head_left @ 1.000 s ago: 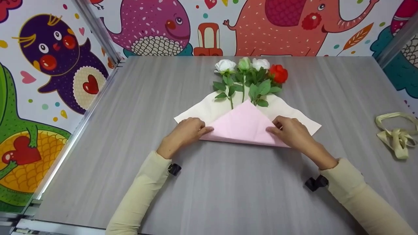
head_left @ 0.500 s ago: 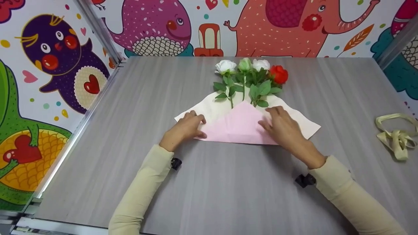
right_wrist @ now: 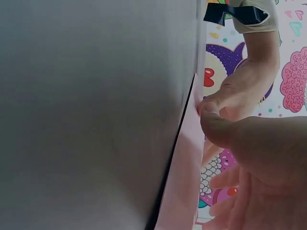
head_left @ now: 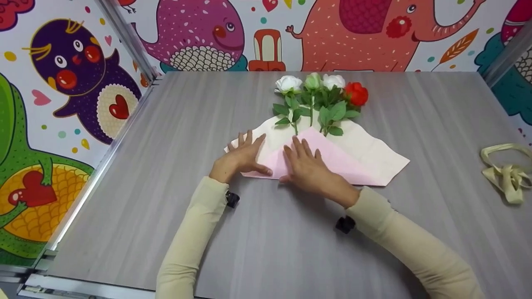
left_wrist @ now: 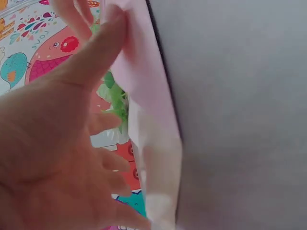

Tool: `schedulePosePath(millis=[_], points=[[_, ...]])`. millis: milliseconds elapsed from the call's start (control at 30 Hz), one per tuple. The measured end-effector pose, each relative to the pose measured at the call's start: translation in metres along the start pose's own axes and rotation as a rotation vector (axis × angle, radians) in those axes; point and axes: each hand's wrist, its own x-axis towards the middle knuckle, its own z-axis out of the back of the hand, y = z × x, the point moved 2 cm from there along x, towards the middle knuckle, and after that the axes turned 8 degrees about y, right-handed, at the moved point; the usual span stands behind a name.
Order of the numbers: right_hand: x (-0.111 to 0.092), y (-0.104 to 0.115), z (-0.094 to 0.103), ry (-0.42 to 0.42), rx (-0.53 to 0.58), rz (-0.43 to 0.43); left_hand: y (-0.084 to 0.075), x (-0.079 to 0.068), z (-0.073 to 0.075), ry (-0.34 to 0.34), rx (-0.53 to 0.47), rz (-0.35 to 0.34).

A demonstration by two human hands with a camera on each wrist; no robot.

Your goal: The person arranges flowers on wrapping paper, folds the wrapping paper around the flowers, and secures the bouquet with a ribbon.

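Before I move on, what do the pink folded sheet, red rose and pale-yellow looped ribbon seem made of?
Pink folded sheet: probably matte paper; crisp edges, no shine.
Red rose: perhaps matte fabric, given vivid colour; real petals possible.
Pale-yellow looped ribbon: likely cloth, bending softly; finish unclear.

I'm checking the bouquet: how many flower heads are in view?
4, left to right beyond the pink paper: white rose, green bud, second white rose, red rose. Others may be hidden.
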Motion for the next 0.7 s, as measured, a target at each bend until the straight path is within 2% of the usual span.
schedulePosePath(millis=[200,467,700], points=[[0.016,0.006,-0.004,0.021,-0.005,-0.028,0.001,0.002,-0.005,0.072,0.040,0.086],[0.023,0.004,-0.004,0.058,0.006,-0.117,0.018,-0.005,-0.002,0.102,0.029,0.091],[0.024,-0.013,0.004,0.106,0.003,-0.178,0.031,-0.005,0.003,0.111,-0.011,0.166]])
